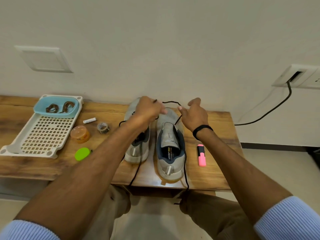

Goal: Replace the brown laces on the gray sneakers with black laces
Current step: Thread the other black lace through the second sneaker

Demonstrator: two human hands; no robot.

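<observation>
Two gray sneakers stand side by side on the wooden table (pixel 213 153), heels toward me. The right sneaker (pixel 170 149) has no lace through its upper eyelets. A black lace (pixel 185 163) arcs over its toe and trails down its right side past the table's front edge. My left hand (pixel 149 110) reaches over the left sneaker (pixel 136 153) and pinches one end of the lace near the right sneaker's toe. My right hand (pixel 194 113) hovers at the toe's right side, thumb and fingers close around the lace. Another black strand (pixel 136 172) hangs off the table by the left sneaker.
A white perforated tray (pixel 43 134) at the left holds a blue tub (pixel 55 106) with coiled brown laces (pixel 59 107). Near it lie a small white tube (pixel 89 120), a tape roll (pixel 103 127), an orange jar (pixel 80 134) and a green disc (pixel 82 153). A pink highlighter (pixel 201 155) lies right of the sneakers.
</observation>
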